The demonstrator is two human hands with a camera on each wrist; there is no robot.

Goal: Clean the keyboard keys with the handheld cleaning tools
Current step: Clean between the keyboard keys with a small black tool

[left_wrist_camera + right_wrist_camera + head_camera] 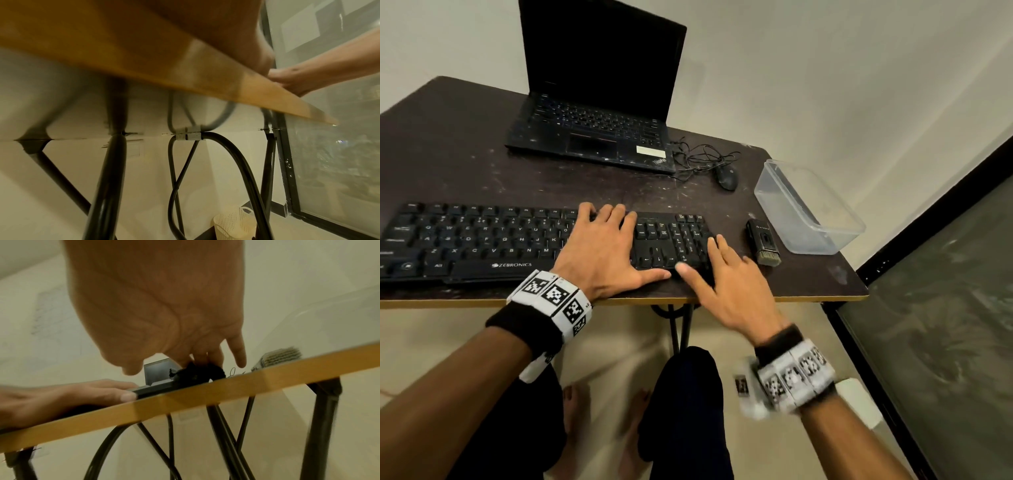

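Observation:
A black keyboard (482, 240) lies along the front of the dark table (465, 164). My left hand (616, 246) rests flat on its right-middle keys, fingers spread, thumb along the front edge. My right hand (705, 263) is over the number pad at the keyboard's right end, fingers extended and blurred, holding nothing. A black cleaning brush (763, 245) with grey bristles (281, 356) lies on the table just right of the keyboard, a little right of my right hand. In the right wrist view my right fingertips (239, 360) point down at the keyboard's corner (197, 372).
A clear plastic box (808, 209) stands at the table's right edge beyond the brush. An open laptop (599, 102) and a wired mouse (727, 176) sit at the back. Under the table are black metal legs (107, 178) and a cream basket (234, 225). A window frame (928, 212) stands right.

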